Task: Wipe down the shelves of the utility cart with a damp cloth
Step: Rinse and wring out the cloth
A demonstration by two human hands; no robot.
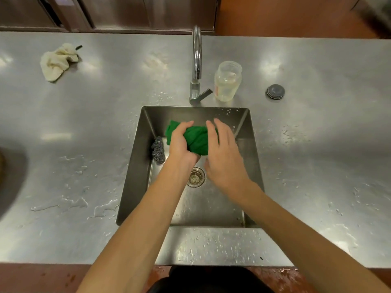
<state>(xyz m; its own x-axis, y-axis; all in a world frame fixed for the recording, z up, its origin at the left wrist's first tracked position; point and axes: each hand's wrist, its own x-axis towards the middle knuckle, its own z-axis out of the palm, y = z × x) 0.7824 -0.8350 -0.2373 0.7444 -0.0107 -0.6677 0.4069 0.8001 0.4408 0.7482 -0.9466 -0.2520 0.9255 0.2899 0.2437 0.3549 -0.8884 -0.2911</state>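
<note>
A bunched green cloth [195,137] is held over the steel sink [135,166]. My left hand [179,142] grips the cloth's left part, fingers curled round it. My right hand [222,153] lies against the cloth's right side with its fingers fairly straight; whether the thumb holds the cloth is hidden. No water runs from the tap [196,58] behind the sink. No utility cart is in view.
A steel scourer [158,150] lies in the sink's left corner, the drain [195,177] below my hands. On the wet steel counter [84,127] are a crumpled cream cloth [57,61], a clear jar [227,81] and a dark round lid [275,92].
</note>
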